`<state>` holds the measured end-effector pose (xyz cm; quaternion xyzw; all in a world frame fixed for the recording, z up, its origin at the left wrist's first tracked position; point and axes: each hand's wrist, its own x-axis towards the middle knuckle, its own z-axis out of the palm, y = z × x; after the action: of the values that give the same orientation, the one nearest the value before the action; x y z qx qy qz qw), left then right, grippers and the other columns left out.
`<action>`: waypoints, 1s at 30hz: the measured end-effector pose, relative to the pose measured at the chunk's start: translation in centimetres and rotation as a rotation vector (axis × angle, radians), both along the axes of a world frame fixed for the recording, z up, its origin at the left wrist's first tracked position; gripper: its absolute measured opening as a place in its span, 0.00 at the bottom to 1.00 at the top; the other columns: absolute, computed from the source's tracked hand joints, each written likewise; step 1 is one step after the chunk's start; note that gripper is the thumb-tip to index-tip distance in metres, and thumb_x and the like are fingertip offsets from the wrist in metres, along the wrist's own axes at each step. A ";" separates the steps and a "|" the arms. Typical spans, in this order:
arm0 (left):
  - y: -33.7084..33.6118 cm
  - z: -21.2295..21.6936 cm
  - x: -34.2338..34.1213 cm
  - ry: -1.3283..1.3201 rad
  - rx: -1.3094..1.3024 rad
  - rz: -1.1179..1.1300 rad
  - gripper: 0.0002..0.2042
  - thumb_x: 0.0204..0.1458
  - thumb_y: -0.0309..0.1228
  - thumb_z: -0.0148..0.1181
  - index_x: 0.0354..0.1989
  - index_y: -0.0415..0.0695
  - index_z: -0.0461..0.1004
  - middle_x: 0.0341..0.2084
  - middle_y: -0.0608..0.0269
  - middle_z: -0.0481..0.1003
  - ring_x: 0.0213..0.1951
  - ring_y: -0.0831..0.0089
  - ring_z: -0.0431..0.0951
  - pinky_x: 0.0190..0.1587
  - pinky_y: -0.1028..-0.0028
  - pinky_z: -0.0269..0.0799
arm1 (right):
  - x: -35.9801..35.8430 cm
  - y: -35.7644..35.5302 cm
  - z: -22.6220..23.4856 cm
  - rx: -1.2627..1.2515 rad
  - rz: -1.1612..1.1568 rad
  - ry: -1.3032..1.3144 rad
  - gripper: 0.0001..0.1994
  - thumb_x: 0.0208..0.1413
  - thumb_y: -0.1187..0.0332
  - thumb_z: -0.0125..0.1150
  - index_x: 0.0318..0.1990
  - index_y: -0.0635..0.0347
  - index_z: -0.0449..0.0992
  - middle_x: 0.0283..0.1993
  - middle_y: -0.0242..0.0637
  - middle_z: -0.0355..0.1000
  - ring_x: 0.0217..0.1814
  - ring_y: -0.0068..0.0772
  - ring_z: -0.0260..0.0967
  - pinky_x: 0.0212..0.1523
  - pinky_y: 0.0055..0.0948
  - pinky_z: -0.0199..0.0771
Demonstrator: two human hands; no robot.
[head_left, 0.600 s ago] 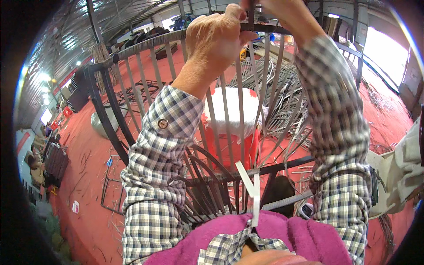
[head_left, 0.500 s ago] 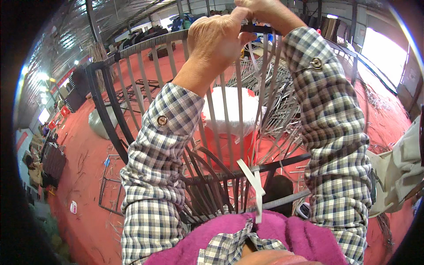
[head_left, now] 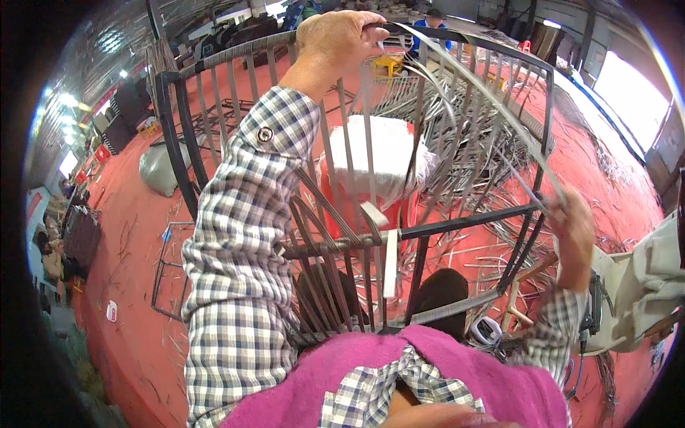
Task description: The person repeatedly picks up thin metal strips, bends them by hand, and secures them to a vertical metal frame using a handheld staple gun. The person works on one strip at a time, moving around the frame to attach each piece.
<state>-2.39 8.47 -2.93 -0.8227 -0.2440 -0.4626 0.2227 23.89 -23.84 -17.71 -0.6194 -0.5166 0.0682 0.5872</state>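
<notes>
Fingers of left hand [head_left: 341, 37] clasp the frame's top rail [head_left: 235, 53]; right hand [head_left: 574, 228] pinches a grey strip [head_left: 485, 85].

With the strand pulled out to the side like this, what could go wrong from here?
1. The long grey strand runs taut from the left hand on the top rail to the right hand; it may kink or slip out of the pinch.
2. Upright strips stand close together, so the strand could snag on them.
3. Loose offcuts litter the red floor, a possible tangle.
</notes>
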 end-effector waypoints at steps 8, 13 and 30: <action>-0.1 0.0 2.4 0.065 -0.175 -0.078 0.13 0.49 0.42 0.56 0.37 0.51 0.80 0.33 0.56 0.78 0.37 0.56 0.77 0.38 0.65 0.72 | 14.9 -17.8 -6.6 0.113 -1.215 -0.382 0.15 0.62 0.64 0.46 0.44 0.70 0.70 0.41 0.41 0.71 0.42 0.36 0.68 0.45 0.30 0.67; -0.1 1.5 3.2 0.239 -0.419 -0.022 0.13 0.49 0.44 0.56 0.39 0.53 0.79 0.32 0.58 0.79 0.36 0.60 0.79 0.38 0.66 0.72 | 1.8 -7.1 -9.0 0.356 -0.312 -0.345 0.10 0.58 0.70 0.49 0.39 0.67 0.73 0.36 0.43 0.73 0.37 0.39 0.70 0.43 0.35 0.70; 1.6 -0.7 -0.1 0.317 -0.307 0.139 0.19 0.55 0.50 0.50 0.45 0.52 0.76 0.32 0.65 0.78 0.38 0.66 0.78 0.41 0.66 0.70 | -14.3 30.8 -1.5 0.777 0.098 -0.118 0.30 0.47 0.84 0.51 0.61 0.60 0.58 0.54 0.44 0.62 0.37 0.38 0.65 0.41 0.32 0.68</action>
<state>-2.45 10.05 -3.62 -0.8905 -0.3296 -0.2686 0.1618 9.63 6.94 -19.20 -0.3285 -0.5657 -0.1405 0.7432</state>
